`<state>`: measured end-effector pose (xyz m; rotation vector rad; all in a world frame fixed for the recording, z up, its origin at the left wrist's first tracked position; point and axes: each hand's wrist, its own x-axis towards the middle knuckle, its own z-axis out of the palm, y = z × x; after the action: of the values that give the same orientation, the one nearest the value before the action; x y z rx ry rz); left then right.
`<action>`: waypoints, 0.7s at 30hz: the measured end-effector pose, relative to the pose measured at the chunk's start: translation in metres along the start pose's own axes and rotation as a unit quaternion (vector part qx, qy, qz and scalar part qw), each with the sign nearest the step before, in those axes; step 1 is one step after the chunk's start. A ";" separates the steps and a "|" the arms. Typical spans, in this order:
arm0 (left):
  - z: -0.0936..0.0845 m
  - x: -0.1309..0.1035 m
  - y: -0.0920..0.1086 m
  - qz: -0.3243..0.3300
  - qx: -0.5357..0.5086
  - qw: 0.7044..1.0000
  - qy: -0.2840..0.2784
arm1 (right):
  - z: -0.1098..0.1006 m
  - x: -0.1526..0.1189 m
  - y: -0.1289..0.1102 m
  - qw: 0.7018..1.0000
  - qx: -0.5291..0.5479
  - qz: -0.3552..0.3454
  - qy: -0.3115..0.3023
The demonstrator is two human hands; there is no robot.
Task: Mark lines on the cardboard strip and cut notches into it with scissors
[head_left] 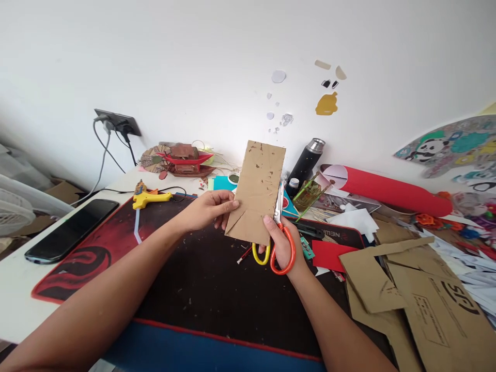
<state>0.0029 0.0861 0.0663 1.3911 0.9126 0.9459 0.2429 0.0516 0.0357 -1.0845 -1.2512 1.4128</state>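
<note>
A brown cardboard piece (259, 178), roughly rectangular with torn spots on its face, is held up over the dark desk mat. My left hand (213, 207) pinches its left edge, thumb in front and fingers behind. In my right hand (285, 243) is a pair of scissors (283, 253) with one red and one yellow handle loop. The right thumb also presses on the cardboard's lower right corner. The blades point upward along the right edge, partly hidden, so I cannot tell whether they touch it.
A yellow glue gun (153, 198) and a phone (73, 230) lie at left. Behind stand a model boat (186, 160) and a black thermos (308, 160). To the right are a red roll (395, 191), red paper (333, 255) and stacked cardboard sheets (437, 305).
</note>
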 end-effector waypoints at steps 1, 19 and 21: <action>-0.001 0.001 -0.001 0.009 -0.012 0.999 0.034 | 0.000 0.000 0.000 1.000 -0.002 0.002 -0.010; -0.029 0.012 0.001 0.149 -0.131 0.914 0.354 | 0.009 -0.012 0.017 0.977 -0.047 0.061 -0.200; -0.024 0.009 0.002 0.146 -0.120 0.921 0.341 | 0.010 -0.015 0.014 0.976 -0.081 0.048 -0.198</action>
<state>-0.0164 0.1036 0.0689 1.0001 1.0580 1.7757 0.2350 0.0349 0.0236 -1.0115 -1.6402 1.6804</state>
